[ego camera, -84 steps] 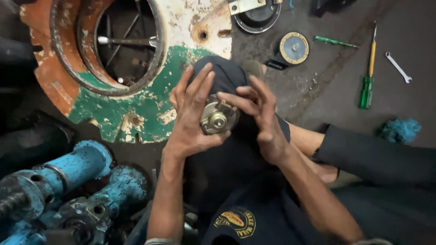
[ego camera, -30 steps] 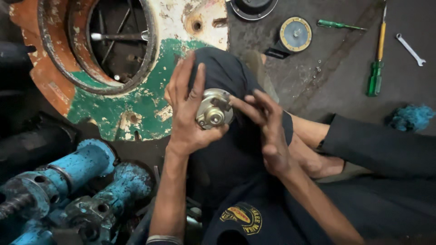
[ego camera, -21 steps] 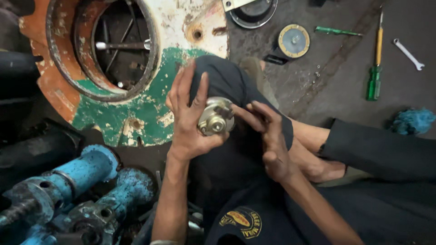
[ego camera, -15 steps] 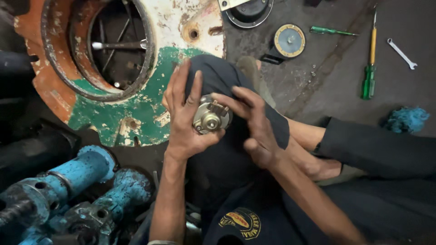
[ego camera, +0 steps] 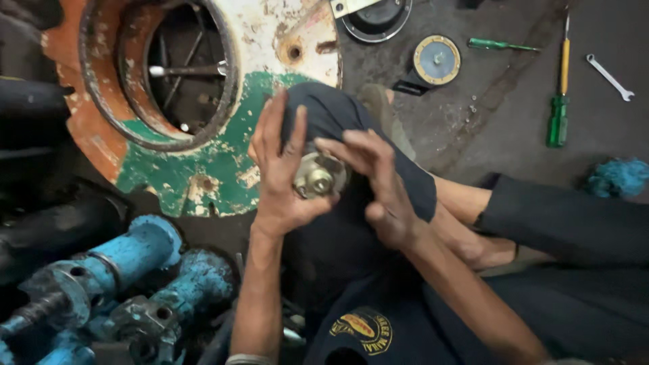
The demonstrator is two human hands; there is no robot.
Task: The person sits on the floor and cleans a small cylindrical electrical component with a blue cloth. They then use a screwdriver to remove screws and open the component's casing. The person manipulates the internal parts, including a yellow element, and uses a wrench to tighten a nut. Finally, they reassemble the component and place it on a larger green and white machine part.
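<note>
Your left hand [ego camera: 284, 179] cups a small round metal part [ego camera: 316, 177], brass-coloured with a hub in its middle, and the palm and the raised fingers close around its left side. Your right hand [ego camera: 378, 186] grasps the same part from the right, and its fingertips [ego camera: 331, 145] lie on the upper edge. The part sits between both hands, just above your bent knee [ego camera: 338, 115] in dark trousers.

Behind the hands lies a big rusty round housing [ego camera: 223, 155], painted orange, white and green, with a dark opening. At the lower left you see blue pump parts [ego camera: 122, 270]. On the dark floor [ego camera: 500, 122] to the right there are a green-handled screwdriver [ego camera: 560, 101], a thin green screwdriver [ego camera: 500, 45], a small spanner [ego camera: 610, 77], a round disc with a yellow rim [ego camera: 437, 60], and a blue rag [ego camera: 618, 177].
</note>
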